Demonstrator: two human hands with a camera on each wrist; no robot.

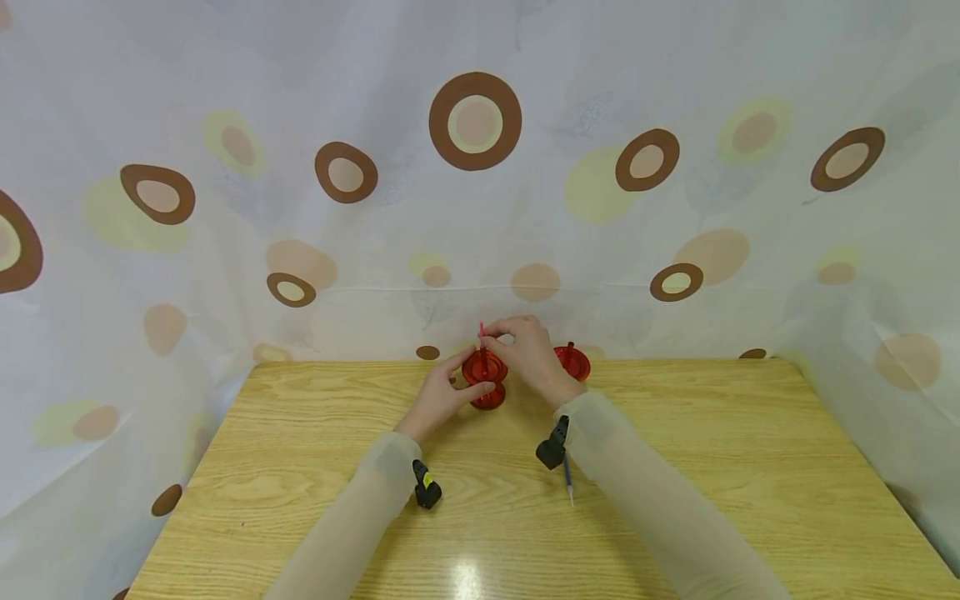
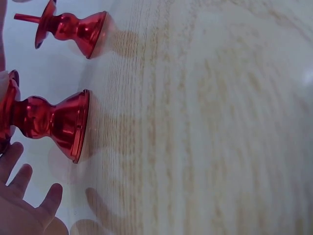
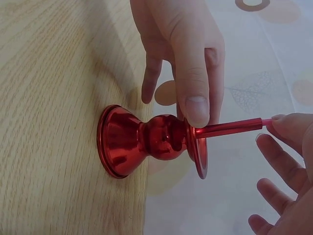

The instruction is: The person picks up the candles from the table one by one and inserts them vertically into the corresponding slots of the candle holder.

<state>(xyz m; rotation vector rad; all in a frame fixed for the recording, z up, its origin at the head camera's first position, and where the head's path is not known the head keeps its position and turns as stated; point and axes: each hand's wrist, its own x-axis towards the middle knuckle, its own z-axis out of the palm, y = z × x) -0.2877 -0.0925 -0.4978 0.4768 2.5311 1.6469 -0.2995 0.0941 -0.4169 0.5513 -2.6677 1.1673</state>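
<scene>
Right-wrist view, clearest on the join: the right hand [image 1: 528, 350] pinches a pink stick [image 3: 266, 122] between thumb and forefinger, its other fingers spread apart. The stick's lower end meets the top of the stem [image 3: 230, 128] on the first red holder [image 3: 164, 137]; how deep it sits, cannot tell. The left hand [image 1: 442, 396] grips that holder narrowly at its dish [image 3: 201, 164], thumb on the near side at the foot of the stem.

Left-wrist view adds the second red holder [image 2: 73, 29] with its flared base exposed; in the head view the right hand and wrist hide much of it. Only the head view gives the blue pen-like tool [image 1: 567, 479], lying beneath and just nearer the person than the right wrist, pale tip toward the person.

Orientation: first holder stands on the table [image 1: 675, 467] between the hands, long axis vertical, stem up. Stick roughly in line with it, also pointing up. Second holder upright likewise, just beyond the right hand on its right side.

Count: holders, two; pink stick, one; pen-like tool, one; hands, two.
</scene>
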